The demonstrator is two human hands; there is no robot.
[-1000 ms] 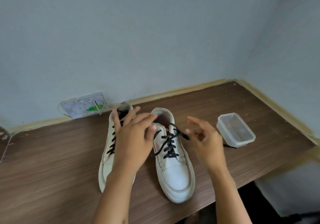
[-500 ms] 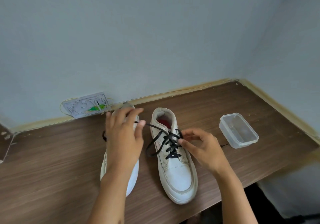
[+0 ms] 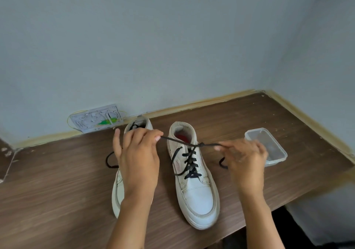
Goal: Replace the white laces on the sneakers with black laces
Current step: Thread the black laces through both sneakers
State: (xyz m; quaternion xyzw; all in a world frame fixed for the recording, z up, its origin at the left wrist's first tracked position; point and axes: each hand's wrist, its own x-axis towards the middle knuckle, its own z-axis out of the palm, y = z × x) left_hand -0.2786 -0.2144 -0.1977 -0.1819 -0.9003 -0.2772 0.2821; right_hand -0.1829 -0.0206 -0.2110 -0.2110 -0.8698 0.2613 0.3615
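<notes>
Both hands [image 3: 138, 158] [image 3: 245, 160] pulled apart — fingers pinching black lace [image 3: 192, 164] ends, knot seemingly cinched over right sneaker [image 3: 194, 181].

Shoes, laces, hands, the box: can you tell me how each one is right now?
Right shoe: upright on the table, laced in black.
Black lace: crossed at the top, both ends pulled sideways.
Left shoe: upright, mostly hidden by the left arm.
Left hand: pinches one lace end.
Right hand: pinches the other end.
Box: open, no lid, looks empty.
</notes>
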